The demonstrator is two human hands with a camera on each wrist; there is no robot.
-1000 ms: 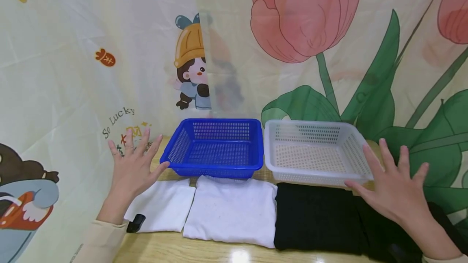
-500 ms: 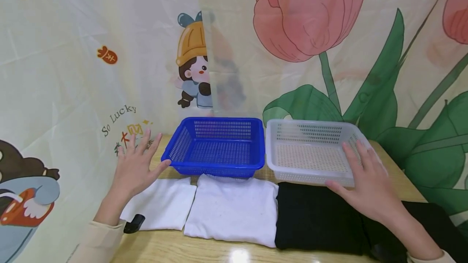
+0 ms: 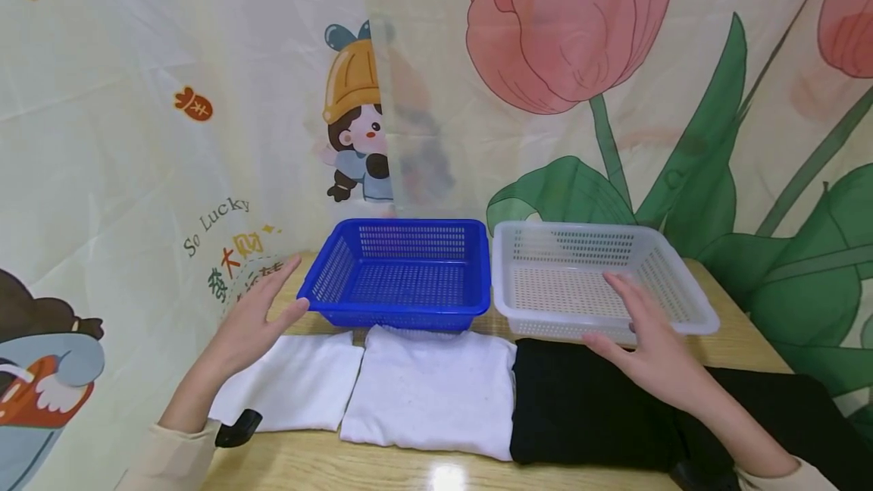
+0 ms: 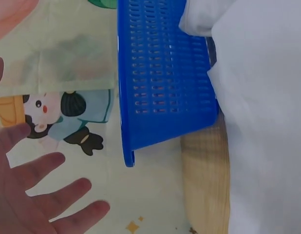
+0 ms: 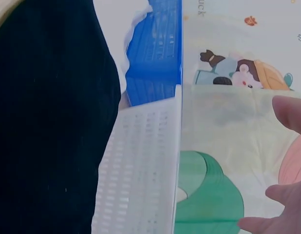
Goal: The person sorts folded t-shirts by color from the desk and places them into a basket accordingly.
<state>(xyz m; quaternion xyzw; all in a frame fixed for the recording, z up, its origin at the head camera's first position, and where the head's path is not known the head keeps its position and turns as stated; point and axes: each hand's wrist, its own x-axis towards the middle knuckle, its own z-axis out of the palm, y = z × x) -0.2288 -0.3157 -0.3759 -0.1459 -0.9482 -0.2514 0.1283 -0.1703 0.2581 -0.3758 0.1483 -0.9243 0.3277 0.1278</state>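
Observation:
My left hand (image 3: pixel 248 328), fingers straight and holding nothing, hovers over the smaller folded white cloth (image 3: pixel 303 383), left of the blue basket (image 3: pixel 402 317). In the left wrist view its fingers are spread beside that basket. My right hand (image 3: pixel 651 354) holds nothing either; it hangs above the folded black cloth (image 3: pixel 580 415), in front of the white basket (image 3: pixel 603 324), and overlaps that basket's front rim in the head view. Between the hands lies a larger folded white garment (image 3: pixel 430 392). Another black cloth (image 3: pixel 784 408) lies at the far right, partly hidden by my right forearm.
Both baskets stand side by side at the back of the wooden table (image 3: pixel 382 472), with the folded cloths in a row before them. Behind rises a printed curtain (image 3: pixel 436 97) with tulips and cartoon figures. A black wrist strap piece (image 3: pixel 239 428) shows at my left sleeve.
My right hand has moved left from beside the white basket to in front of it. My left hand has turned with its fingers closer together and dropped slightly. The cloths and baskets stay put.

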